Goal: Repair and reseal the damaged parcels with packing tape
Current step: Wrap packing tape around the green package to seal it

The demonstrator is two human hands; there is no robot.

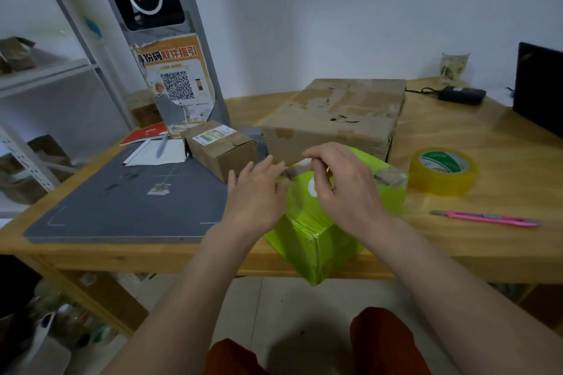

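A bright green parcel (316,240) sits at the table's front edge, partly overhanging it, with brownish tape across its top. My left hand (256,198) rests flat against the parcel's left top edge, fingers spread. My right hand (344,183) lies over the parcel's top and pinches a strip of tape (297,168) between thumb and fingers. A roll of clear yellowish packing tape (443,173) lies to the right of the parcel. A pink utility knife (487,218) lies in front of the roll.
A large worn cardboard box (338,116) stands behind the green parcel, a small labelled carton (221,148) to its left. A grey mat (137,198) covers the table's left part, with a notebook and pen (161,146). A black adapter (461,94) and a dark screen (537,88) are at the back right.
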